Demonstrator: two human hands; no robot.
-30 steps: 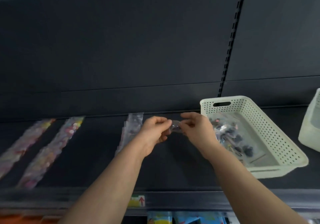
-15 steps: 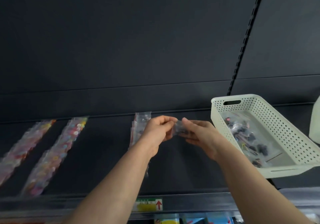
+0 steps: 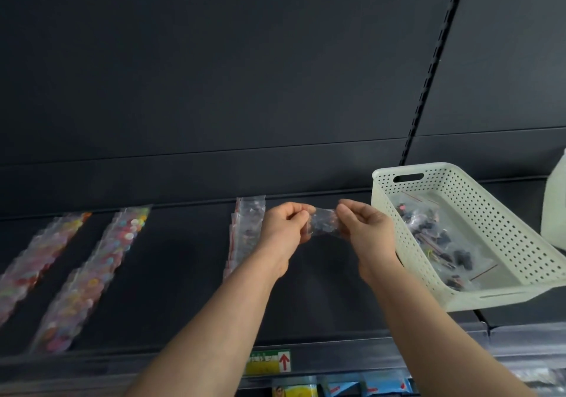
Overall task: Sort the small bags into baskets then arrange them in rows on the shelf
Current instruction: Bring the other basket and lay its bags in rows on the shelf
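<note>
Both hands up over the dark shelf [image 3: 171, 274], working one small clear plastic bag [image 3: 324, 222] stretched between them in the air, not touching the shelf. Left hand [image 3: 283, 228] pinches its left edge with curled fingers, right hand [image 3: 366, 228] pinches the right edge the same way. Contents of that bag too blurred to tell.

Just left of the left hand: a row of clear bags with red seal strips [image 3: 245, 234], overlapping, running front to back on the shelf. Further left, well apart, two rows of clear bags with multicoloured round pieces [image 3: 101, 271] (also overlapped, slightly diagonal).

Right of the hands: cream perforated plastic basket [image 3: 490, 219] on the shelf, tilted in view, holding more clear bags with dark contents [image 3: 435, 237]. Second pale container [image 3: 556, 206] at the right edge, mostly cut off. Yellow-green price label with a red arrow [image 3: 268, 362] on the shelf front rail.
</note>
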